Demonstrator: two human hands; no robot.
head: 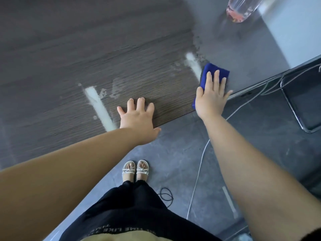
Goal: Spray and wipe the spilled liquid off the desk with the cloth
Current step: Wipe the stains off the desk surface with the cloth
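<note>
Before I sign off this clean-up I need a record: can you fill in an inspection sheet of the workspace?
Surface: wood-grain desk, wet smears near the front edge.
Job's things: blue cloth near the desk's right front corner; clear bottle with pink liquid at the back, top out of frame.
Clutter: nothing seen.
Hands: left hand flat on the desk; right hand pressing the cloth, fingers straight.
Cables: white cable and black cord loop on the floor.
Surroundings: grey floor, metal chair frame at right.
</note>
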